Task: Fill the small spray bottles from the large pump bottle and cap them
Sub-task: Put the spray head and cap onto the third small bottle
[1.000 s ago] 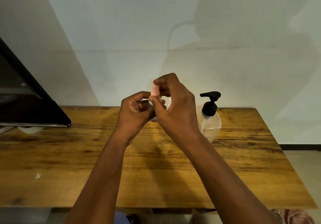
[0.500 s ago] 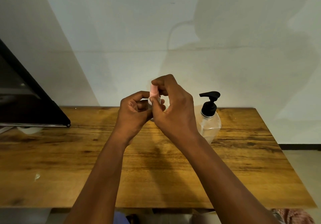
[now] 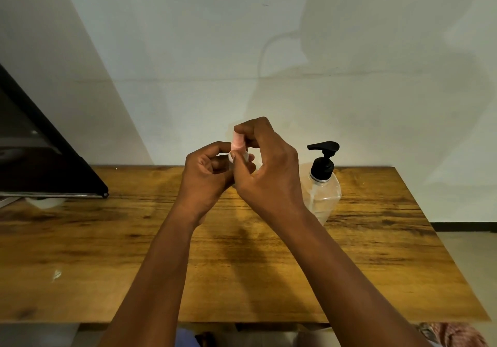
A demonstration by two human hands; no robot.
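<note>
— Head view: what is seen around the fingers?

— A pink cap (image 3: 237, 142) is pinched between the thumb and fingertips of the right hand (image 3: 265, 169). Just beneath it, a small spray bottle (image 3: 231, 157) is gripped by the curled fingers of the left hand (image 3: 207, 177). A large pump bottle (image 3: 322, 185), clear with a black pump head, is stood upright just beyond the right knuckles; part of its body is blocked by the right hand and wrist.

— What is hidden or hard to make out?

— Most of the small bottle is covered by both hands; only a pale sliver is shown between the fingers. Whether the cap is seated on the neck cannot be told. A dark slanted panel (image 3: 40, 158), well away from the left fingers, is cut off by the frame edge, and a pale rounded object under it is too dim to be identified. A patterned cloth (image 3: 454, 334) is clipped at the lower corner, near the right forearm.

— And the surface and room?

— A wooden table (image 3: 107, 252) with dark grain is spread beneath both hands. A plain pale wall (image 3: 215, 50) is met at its far edge, and shadows are cast on it above the fingers.
</note>
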